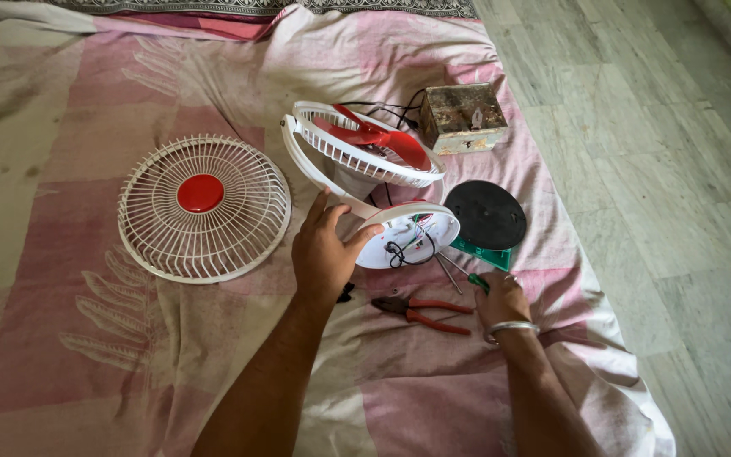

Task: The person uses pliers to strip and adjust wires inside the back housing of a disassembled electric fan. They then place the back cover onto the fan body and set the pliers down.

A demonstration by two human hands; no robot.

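Note:
My left hand grips the white stand arm of a small table fan that lies tilted on the cloth, with red blades inside its rear grille. The fan's opened base shows loose wires. My right hand, a metal bangle on the wrist, closes around the green handle of a screwdriver whose shaft points toward the base. The detached front grille, white with a red centre cap, lies flat to the left.
Red-handled pliers lie between my hands. A black round base cover and a green board sit right of the base. A worn metal box stands behind. The pink cloth ends at the stone floor on the right.

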